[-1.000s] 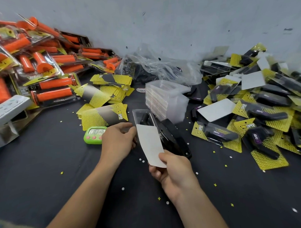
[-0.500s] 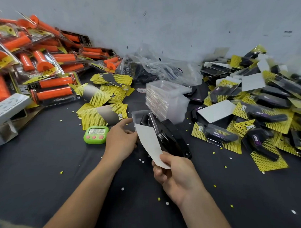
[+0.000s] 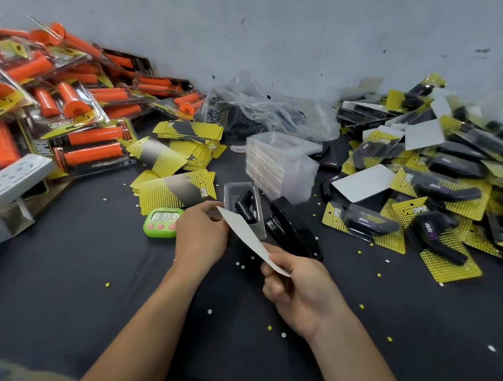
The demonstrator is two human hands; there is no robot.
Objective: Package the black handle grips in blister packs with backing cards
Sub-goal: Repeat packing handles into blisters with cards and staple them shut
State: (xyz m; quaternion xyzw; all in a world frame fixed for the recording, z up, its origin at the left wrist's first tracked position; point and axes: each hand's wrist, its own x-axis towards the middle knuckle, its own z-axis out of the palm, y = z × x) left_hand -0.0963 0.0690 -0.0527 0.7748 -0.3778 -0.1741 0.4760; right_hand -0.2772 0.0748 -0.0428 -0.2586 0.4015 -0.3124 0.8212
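Observation:
A clear blister pack [image 3: 233, 191] lies on the dark table with a black handle grip [image 3: 243, 207] resting in it. A backing card [image 3: 247, 236], white side up, slants over the pack's near end. My left hand [image 3: 202, 234] pinches the card's far corner at the pack's left edge. My right hand [image 3: 296, 285] grips the card's near end between thumb and fingers. The pack's lower part is hidden by the card.
A black stapler [image 3: 294, 228] lies just right of the pack, a green timer [image 3: 163, 222] just left. Stacked empty blisters [image 3: 280, 163] and yellow cards [image 3: 173, 193] sit behind. Finished black packs [image 3: 416, 201] pile up right, orange-grip packs [image 3: 79, 110] left, a plastic bag [image 3: 264, 113] by the wall.
The card has tilted more on edge and slid further along the pack between both hands. My right hand has shifted slightly lower and rightward.

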